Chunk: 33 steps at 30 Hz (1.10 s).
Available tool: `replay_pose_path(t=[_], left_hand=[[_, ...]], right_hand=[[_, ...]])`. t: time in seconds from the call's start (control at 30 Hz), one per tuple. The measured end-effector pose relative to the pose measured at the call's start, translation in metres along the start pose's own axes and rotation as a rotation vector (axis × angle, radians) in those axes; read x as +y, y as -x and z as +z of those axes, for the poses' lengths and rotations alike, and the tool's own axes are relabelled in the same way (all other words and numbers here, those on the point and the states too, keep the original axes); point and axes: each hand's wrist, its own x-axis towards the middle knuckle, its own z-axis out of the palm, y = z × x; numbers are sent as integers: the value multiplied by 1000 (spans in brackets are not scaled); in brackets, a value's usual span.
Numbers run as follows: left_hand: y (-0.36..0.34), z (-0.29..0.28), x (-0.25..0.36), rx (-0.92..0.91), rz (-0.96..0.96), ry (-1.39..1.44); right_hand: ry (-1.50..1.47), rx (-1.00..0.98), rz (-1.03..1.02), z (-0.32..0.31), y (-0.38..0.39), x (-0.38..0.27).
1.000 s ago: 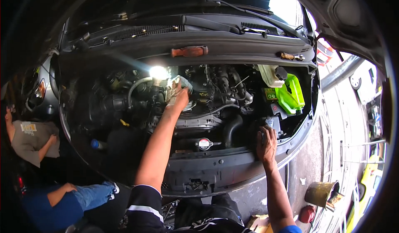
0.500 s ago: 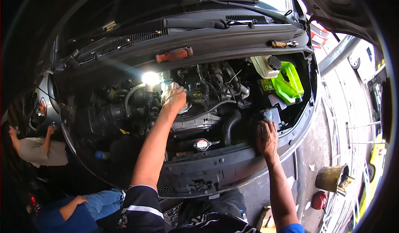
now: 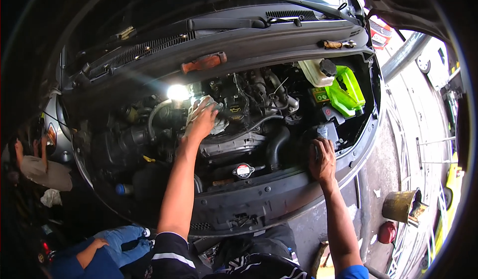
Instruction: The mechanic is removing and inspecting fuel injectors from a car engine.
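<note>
My left hand (image 3: 201,121) presses a whitish crumpled rag (image 3: 219,124) onto the top of the engine (image 3: 236,104), fingers bent over the cloth. Just beyond the wrist, a bright work light (image 3: 178,92) shines beside a curved hose. At the right front of the engine bay, my right hand (image 3: 323,161) is closed at the inner edge of the front panel (image 3: 269,195). Something dark shows between its thumb and fingers, too hidden to name. A grey box-like part (image 3: 328,133) lies just past those fingertips. Between my arms sits the radiator cap (image 3: 243,171).
An orange-handled tool (image 3: 204,63) and a ratchet-like tool (image 3: 337,44) lie on the cowl. A bright green cut container (image 3: 346,92) sits by a white reservoir (image 3: 317,73). A bucket (image 3: 398,206) stands on the floor at right. Other people (image 3: 92,251) are at the left.
My left hand has shifted slightly left and down with the rag, and more of the cloth shows. My right hand stays in place. The view has tilted slightly.
</note>
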Motion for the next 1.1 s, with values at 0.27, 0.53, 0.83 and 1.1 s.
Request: replay_pose_path(t=[0.27, 0.53, 0.83, 1.1], left_hand=[[8, 2, 3, 4, -85, -7], [40, -40, -34, 327, -507, -149], [25, -60, -44, 393, -532, 14], [-13, -60, -35, 476, -600, 70]], right_hand=[[31, 21, -43, -2, -3, -4], [29, 31, -50, 3, 0, -2], [68, -1, -50, 2, -1, -3], [81, -15, -24, 3, 1, -2]])
